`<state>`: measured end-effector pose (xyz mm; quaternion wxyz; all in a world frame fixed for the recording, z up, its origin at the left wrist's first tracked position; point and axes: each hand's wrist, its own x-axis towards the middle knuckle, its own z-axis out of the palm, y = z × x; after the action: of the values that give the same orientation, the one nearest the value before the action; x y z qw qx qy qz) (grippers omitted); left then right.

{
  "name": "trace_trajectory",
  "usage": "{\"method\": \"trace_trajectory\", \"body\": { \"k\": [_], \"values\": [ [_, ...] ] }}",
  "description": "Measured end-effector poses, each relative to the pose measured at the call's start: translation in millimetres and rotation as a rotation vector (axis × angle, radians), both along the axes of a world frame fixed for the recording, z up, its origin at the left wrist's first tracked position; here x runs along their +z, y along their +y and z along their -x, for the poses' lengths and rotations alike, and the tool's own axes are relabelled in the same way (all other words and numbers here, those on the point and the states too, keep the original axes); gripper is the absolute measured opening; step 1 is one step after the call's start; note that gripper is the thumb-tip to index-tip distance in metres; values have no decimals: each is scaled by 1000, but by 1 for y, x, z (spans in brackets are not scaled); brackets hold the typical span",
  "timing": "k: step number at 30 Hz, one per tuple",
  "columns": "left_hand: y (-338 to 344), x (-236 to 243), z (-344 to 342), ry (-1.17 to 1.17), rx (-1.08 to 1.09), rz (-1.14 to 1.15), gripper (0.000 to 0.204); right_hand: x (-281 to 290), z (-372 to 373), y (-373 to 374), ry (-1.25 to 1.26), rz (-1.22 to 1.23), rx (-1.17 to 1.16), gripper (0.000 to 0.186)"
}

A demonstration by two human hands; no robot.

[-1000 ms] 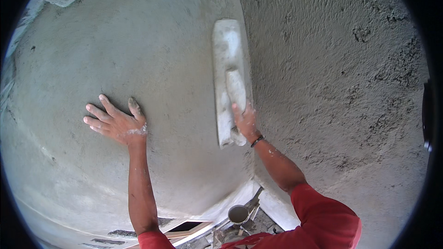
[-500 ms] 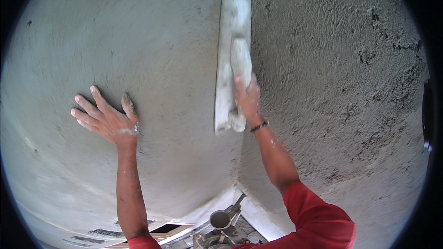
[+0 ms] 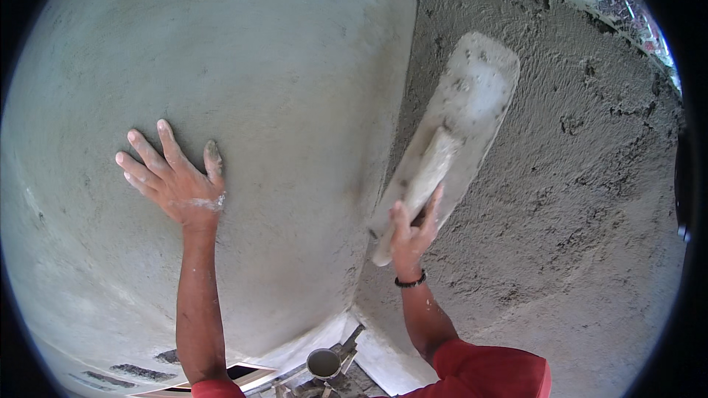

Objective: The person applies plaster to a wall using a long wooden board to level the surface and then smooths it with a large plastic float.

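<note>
Down on the floor (image 3: pixel 364 382), a round bucket (image 3: pixel 324 363), mouth up. Just right of the bucket, narrow strips (image 3: pixel 347 360); below it, pieces (image 3: pixel 324 389) too small to tell.

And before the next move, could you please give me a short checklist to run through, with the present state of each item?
1. Right hand around the handle of the float: ok; how firmly, cannot tell.
2. Left hand free of tools: ok; it lies spread against the left wall.
3. Float blade flat on the right wall: cannot tell from this angle.
4. Right wall evenly smooth: not ok; ridges and rough pits show.
5. Bucket clear of both hands: ok; it is well below them, near the corner.
</note>
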<state>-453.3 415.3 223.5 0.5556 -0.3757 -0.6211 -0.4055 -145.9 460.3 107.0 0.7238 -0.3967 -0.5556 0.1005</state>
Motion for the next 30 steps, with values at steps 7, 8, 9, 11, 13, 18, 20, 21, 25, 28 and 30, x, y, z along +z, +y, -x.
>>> {"method": "trace_trajectory", "body": {
  "k": [7, 8, 9, 11, 13, 18, 20, 21, 25, 28, 30],
  "values": [
    [-4, 3, -2, -39, -24, 9, 77, 58, -13, 42, -201, -80, -167, 69],
    [-4, 2, -1, -32, -27, 17, 78, 60, -13, 54, -241, -83, -191, 68],
    [-4, 1, 1, -26, -31, 22, 79, 64, -15, 67, -279, -88, -216, 67],
    [-3, 1, 3, -13, -30, 18, 79, 75, -15, 85, -277, -142, -215, 65],
    [0, -1, 3, -8, -23, -2, 78, 88, -9, 94, -310, -176, -252, 64],
    [-2, 4, -2, -32, -19, -8, 76, 121, -1, 93, -260, -119, -238, 65],
    [-3, 4, -1, -28, -4, -12, 75, 119, 2, 98, -260, -138, -229, 66],
    [-1, 3, 0, -25, -2, -20, 74, 119, 2, 101, -262, -151, -228, 67],
    [3, 2, 0, 1, -12, -50, 72, 124, 3, 109, -248, -325, -290, 65],
    [-2, 2, -2, -39, -26, 13, 78, 124, 1, 107, -234, -253, -255, 65],
    [-2, 2, 0, -17, -15, 4, 77, 124, -3, 102, -235, -246, -258, 64]
  ]
}}
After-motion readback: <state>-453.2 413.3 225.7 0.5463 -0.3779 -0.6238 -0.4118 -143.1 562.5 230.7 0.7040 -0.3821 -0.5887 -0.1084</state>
